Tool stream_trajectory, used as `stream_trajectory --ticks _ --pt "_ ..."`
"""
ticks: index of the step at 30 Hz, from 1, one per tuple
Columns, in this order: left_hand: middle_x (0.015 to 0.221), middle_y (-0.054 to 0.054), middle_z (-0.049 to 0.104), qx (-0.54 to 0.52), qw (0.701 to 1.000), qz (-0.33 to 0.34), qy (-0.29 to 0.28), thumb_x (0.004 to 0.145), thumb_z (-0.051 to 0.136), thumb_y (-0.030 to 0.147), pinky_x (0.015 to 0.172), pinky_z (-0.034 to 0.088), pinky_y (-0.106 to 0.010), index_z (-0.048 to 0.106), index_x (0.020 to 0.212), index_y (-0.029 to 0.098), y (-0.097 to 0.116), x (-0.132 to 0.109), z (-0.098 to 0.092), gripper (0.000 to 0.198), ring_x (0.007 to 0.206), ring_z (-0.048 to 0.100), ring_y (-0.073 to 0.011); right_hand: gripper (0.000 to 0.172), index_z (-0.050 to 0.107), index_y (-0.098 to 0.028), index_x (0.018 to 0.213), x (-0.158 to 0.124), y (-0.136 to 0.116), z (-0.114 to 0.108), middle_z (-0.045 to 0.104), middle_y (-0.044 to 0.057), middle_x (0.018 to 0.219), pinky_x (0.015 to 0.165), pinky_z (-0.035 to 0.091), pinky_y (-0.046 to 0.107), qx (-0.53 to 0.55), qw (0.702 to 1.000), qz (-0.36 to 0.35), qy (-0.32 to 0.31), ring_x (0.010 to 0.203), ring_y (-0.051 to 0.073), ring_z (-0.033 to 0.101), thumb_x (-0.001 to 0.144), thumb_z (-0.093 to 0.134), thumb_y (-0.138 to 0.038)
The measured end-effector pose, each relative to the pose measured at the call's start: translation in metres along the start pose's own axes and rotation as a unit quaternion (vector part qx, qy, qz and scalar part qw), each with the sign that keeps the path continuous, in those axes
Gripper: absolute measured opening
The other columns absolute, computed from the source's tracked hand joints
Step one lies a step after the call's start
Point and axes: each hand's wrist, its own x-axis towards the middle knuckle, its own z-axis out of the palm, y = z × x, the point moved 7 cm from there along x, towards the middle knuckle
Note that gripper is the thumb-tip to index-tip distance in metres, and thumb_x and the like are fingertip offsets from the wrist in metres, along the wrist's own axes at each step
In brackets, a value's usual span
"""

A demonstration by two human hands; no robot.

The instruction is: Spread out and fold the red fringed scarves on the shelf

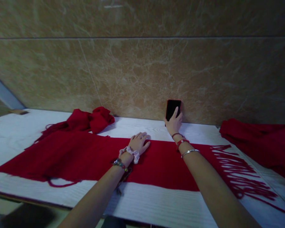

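A red scarf [166, 167] lies spread lengthwise over the white table, its knotted fringe fanned out at the right end. My left hand [138, 142] rests flat on the scarf's far edge near the middle, fingers stretched out and holding nothing. My right hand [174, 122] reaches past the scarf and grips a smartphone [173, 108] with a dark screen and a reddish edge. The phone is upright against the tiled wall, thumb across its front. The fingers behind it are partly hidden.
A crumpled red cloth [92, 120] lies at the back left, touching the scarf. Another bunched red cloth [258, 142] lies at the right. The brown tiled wall [133, 76] borders the back of the white table [156, 204]. A small brown piece [19, 111] sits in the far left corner.
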Motion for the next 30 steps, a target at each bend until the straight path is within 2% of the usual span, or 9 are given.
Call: stream_trajectory --ticks 3,8,11,14,18,23,25,27,30 --pt "0.134 -0.005 0.042 -0.002 1.000 -0.002 -0.006 0.087 0.035 0.040 0.101 0.031 -0.042 0.048 0.122 0.023 0.000 -0.001 0.000 0.041 0.125 0.034 -0.0230 0.081 -0.008 -0.015 0.141 0.000 -0.002 0.001 0.012 0.028 0.139 0.081 0.040 0.054 0.001 1.000 0.012 0.010 0.115 0.042 0.039 0.081 0.041 -0.040" --pt "0.134 -0.003 0.042 -0.005 1.000 -0.004 -0.004 0.087 0.036 0.041 0.101 0.030 -0.043 0.049 0.121 0.025 0.001 0.000 -0.001 0.040 0.125 0.034 -0.0224 0.081 -0.006 -0.024 0.141 0.002 0.000 0.003 0.013 0.026 0.140 0.075 0.042 0.055 0.004 1.000 0.003 0.006 0.105 0.041 0.049 0.080 0.044 -0.040" --pt "0.135 -0.004 0.041 -0.008 1.000 -0.009 -0.009 0.087 0.037 0.040 0.101 0.030 -0.043 0.048 0.123 0.023 0.001 0.000 -0.001 0.041 0.126 0.033 -0.0228 0.080 -0.009 -0.024 0.141 0.003 0.000 0.004 0.010 0.026 0.141 0.077 0.042 0.055 -0.006 1.000 0.009 0.006 0.106 0.041 0.048 0.081 0.042 -0.040" --pt "0.135 -0.004 0.041 -0.009 1.000 -0.007 -0.010 0.087 0.038 0.040 0.101 0.030 -0.043 0.048 0.123 0.022 0.002 -0.001 -0.001 0.041 0.126 0.033 -0.0231 0.079 -0.005 -0.022 0.142 0.002 0.000 0.004 0.011 0.026 0.141 0.076 0.043 0.052 0.009 1.000 0.005 0.018 0.106 0.039 0.047 0.081 0.043 -0.039" --pt "0.134 -0.004 0.042 -0.008 1.000 -0.009 0.000 0.087 0.039 0.038 0.101 0.031 -0.042 0.049 0.121 0.023 0.001 0.000 -0.002 0.039 0.125 0.035 -0.0225 0.075 0.008 -0.024 0.142 -0.006 0.008 0.001 0.006 0.024 0.143 0.077 0.043 0.052 0.012 0.999 -0.023 0.035 0.117 0.041 0.037 0.080 0.047 -0.039" --pt "0.133 -0.004 0.043 -0.011 1.000 -0.009 0.006 0.087 0.040 0.037 0.100 0.031 -0.041 0.050 0.121 0.022 0.002 0.000 -0.001 0.039 0.124 0.036 -0.0229 0.053 0.034 -0.031 0.134 -0.004 0.020 -0.011 0.000 0.012 0.148 0.085 0.035 0.059 -0.070 0.988 -0.133 0.035 0.127 0.045 0.014 0.083 0.045 -0.040" --pt "0.133 -0.004 0.043 -0.014 1.000 -0.010 0.008 0.086 0.041 0.037 0.100 0.031 -0.042 0.050 0.120 0.023 0.002 0.000 -0.002 0.038 0.124 0.036 -0.0231 0.054 0.031 -0.027 0.135 0.010 0.021 -0.024 0.002 0.013 0.148 0.086 0.033 0.061 -0.083 0.985 -0.144 0.051 0.128 0.044 0.011 0.084 0.042 -0.041" --pt "0.133 -0.004 0.044 -0.019 1.000 -0.009 0.009 0.086 0.041 0.037 0.100 0.031 -0.042 0.050 0.120 0.023 0.002 -0.001 -0.002 0.038 0.124 0.036 -0.0231 0.059 0.024 -0.019 0.139 0.025 0.021 -0.041 0.003 0.018 0.147 0.088 0.033 0.059 -0.066 0.986 -0.123 0.085 0.129 0.042 0.011 0.086 0.037 -0.042" --pt "0.132 -0.005 0.045 -0.022 1.000 -0.008 0.012 0.086 0.041 0.037 0.099 0.032 -0.043 0.050 0.119 0.023 0.002 0.000 -0.003 0.037 0.123 0.037 -0.0231 0.059 0.027 -0.010 0.137 0.022 0.014 -0.053 0.006 0.022 0.145 0.093 0.031 0.053 -0.023 0.987 -0.123 0.098 0.131 0.037 0.012 0.087 0.034 -0.040"
